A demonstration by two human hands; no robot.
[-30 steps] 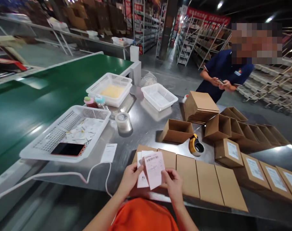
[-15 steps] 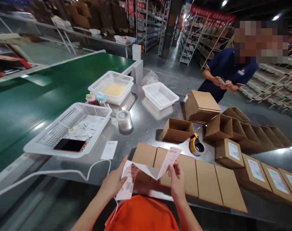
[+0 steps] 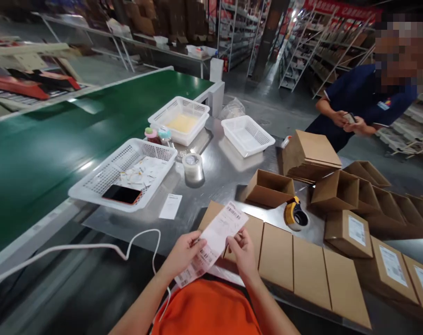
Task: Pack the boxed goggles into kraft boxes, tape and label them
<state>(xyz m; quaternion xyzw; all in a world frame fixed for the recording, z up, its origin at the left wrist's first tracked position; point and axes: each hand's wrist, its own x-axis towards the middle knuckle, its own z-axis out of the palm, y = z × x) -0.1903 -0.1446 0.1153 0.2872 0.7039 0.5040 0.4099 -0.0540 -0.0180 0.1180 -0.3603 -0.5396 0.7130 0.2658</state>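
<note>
Together, left hand (image 3: 184, 253) and right hand (image 3: 243, 252) hold paper (image 3: 221, 229).

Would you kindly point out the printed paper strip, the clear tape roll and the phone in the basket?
Printed paper strip (image 3: 216, 236), head view, its middle.
Clear tape roll (image 3: 193, 172), head view, its front side.
Phone (image 3: 122, 193), head view, its dark screen.

Print all around the tape dispenser (image 3: 296, 214), no words legible.
Left of the dispenser, the paper strip (image 3: 220, 229) bears barcodes (image 3: 235, 213) and fine print; farther left, a white slip (image 3: 171, 207) carries tiny lines. Right of it, white labels (image 3: 392, 265) on cartons (image 3: 337, 232) show blurred print. Beyond it, a red banner (image 3: 347, 10) has pale characters, unclear, and a navy shirt (image 3: 358, 93) a small multicoloured logo (image 3: 385, 103).
</note>
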